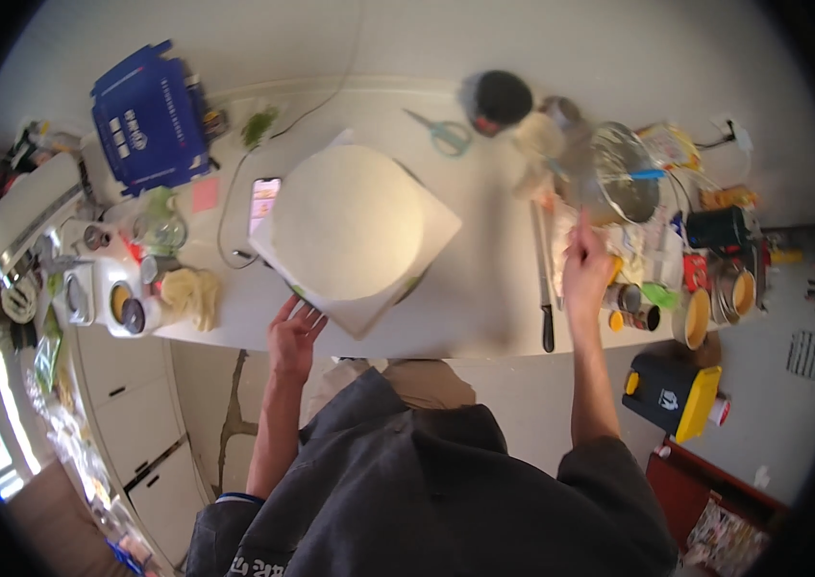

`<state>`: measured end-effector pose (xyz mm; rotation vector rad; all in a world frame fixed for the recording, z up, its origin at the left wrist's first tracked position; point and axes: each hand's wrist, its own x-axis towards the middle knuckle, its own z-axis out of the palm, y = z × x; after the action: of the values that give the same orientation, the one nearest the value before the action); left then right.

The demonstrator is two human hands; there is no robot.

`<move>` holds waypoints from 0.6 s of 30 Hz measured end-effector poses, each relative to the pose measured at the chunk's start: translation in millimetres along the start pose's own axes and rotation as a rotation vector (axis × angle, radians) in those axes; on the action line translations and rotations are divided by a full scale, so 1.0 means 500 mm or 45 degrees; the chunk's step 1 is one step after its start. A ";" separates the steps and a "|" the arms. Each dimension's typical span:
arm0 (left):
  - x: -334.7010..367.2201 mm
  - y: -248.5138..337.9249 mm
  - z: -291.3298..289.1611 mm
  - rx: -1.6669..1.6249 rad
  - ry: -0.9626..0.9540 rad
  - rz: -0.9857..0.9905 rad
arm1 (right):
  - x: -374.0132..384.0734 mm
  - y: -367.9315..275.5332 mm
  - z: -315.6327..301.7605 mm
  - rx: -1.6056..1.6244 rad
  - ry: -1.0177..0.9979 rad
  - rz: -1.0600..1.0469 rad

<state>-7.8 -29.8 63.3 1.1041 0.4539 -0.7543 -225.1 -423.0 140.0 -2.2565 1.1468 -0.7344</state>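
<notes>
A large round, smooth white slab (350,221), perhaps a cake, lies on a square white sheet (441,226). Under the sheet, parts of a darker round base (412,287) show. My left hand (294,337) is at the near left edge of this base, its fingers apart and holding nothing. Out to the right, my right hand (587,264) is over the crowded side of the table, fingers drawn together toward pale crumpled packaging (561,245). Whatever may be in these fingers is too small to make out. A long knife (544,288) with a black handle lies left of that hand.
A metal bowl (624,159) with a blue-handled tool (640,175) stands at the back right. Scissors (446,137) lie behind the white slab, a phone (264,200) left of it. Farther left are a blue flat box (148,120) and a stand mixer (28,221).
</notes>
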 end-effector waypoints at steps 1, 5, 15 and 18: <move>-0.001 -0.001 -0.002 -0.028 -0.046 -0.023 | 0.040 0.047 -0.022 -0.227 0.207 -0.095; 0.017 -0.008 0.003 -0.058 -0.178 -0.027 | 0.098 0.187 -0.079 -0.501 0.320 -0.016; 0.007 -0.007 -0.003 -0.085 -0.179 -0.034 | -0.223 0.121 -0.105 -0.587 0.030 0.201; 0.010 -0.013 0.004 -0.112 -0.204 -0.033 | -0.228 0.043 -0.086 -0.472 -0.020 0.275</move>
<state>-9.2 -34.8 56.5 0.9492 0.3629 -0.8305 -322.5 -346.9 130.5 -2.3699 1.5977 -0.4450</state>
